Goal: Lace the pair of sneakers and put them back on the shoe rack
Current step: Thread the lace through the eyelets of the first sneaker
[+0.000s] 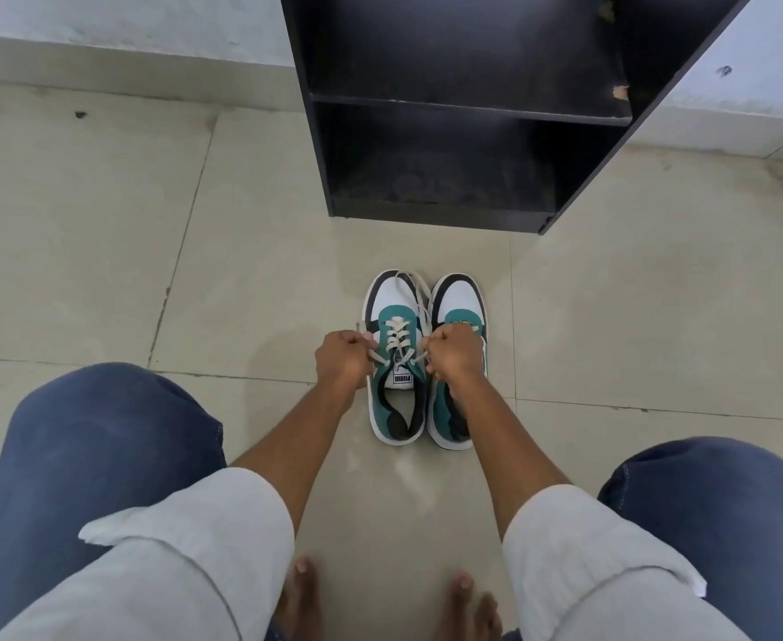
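Two teal, white and black sneakers stand side by side on the floor, toes toward the rack. The left sneaker (396,400) has its cream lace (398,337) crossed through the eyelets, with loose ends trailing over its toe. My left hand (341,360) is closed on one lace end at the shoe's left side. My right hand (454,353) is closed on the other lace end and covers the middle of the right sneaker (459,298). Both lace ends are pulled outward.
A black shoe rack (463,108) with open shelves stands just beyond the sneakers against a pale wall. Beige floor tiles (102,247) surround everything. My knees in blue jeans and my bare feet (301,594) fill the lower frame.
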